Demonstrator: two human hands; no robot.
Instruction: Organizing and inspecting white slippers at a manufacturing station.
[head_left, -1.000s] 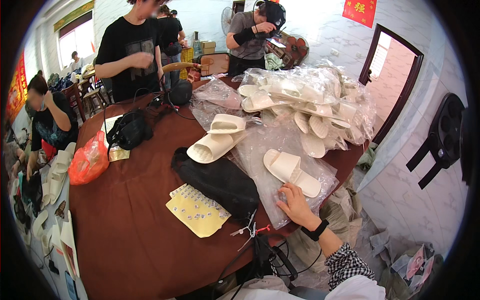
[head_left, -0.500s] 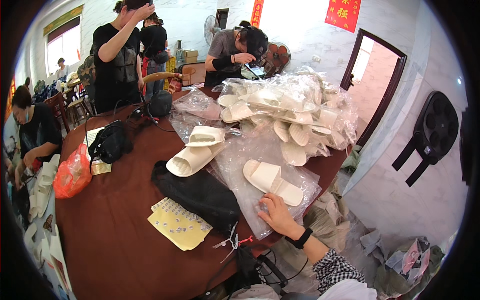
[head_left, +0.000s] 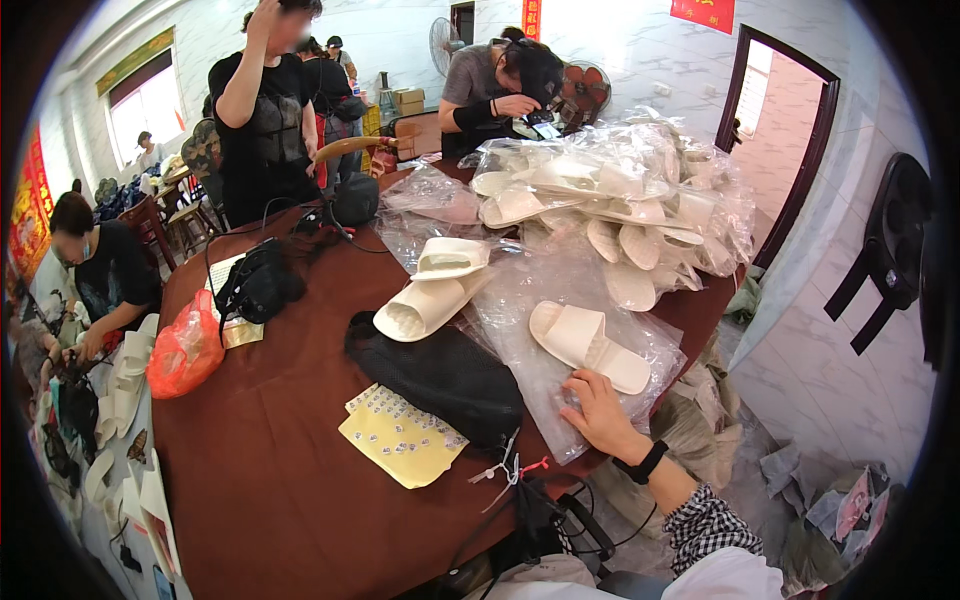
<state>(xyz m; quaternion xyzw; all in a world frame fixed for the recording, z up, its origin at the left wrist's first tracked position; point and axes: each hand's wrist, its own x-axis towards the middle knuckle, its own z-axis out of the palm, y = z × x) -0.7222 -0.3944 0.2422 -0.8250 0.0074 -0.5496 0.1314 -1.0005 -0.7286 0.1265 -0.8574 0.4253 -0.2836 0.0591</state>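
Note:
My right hand [head_left: 603, 412] lies palm down on a clear plastic bag [head_left: 520, 330], its fingers stretched out and a little bent. Just beyond my fingertips is a single cream slide slipper [head_left: 590, 346], resting on the bag; whether a fingertip touches it is hard to tell. Two more cream slippers [head_left: 428, 303], one on top of the other, sit to the left of it. A black mesh pouch [head_left: 435, 380] lies in front of those, partly over a yellow sheet of small stickers [head_left: 405, 440]. My left hand is out of view.
A heap of bagged cream slippers [head_left: 620, 195] covers the table's far right. On the brown tablecloth [head_left: 270, 480] lie an orange-red plastic bag [head_left: 187, 347] and a black item with a cable [head_left: 262, 285]. Other people stand behind and left; one works among slippers [head_left: 125, 380].
The whole view has shifted, so table and things sit farther right in the picture. My right hand stays by the single slipper, which lies in the same place on the bag.

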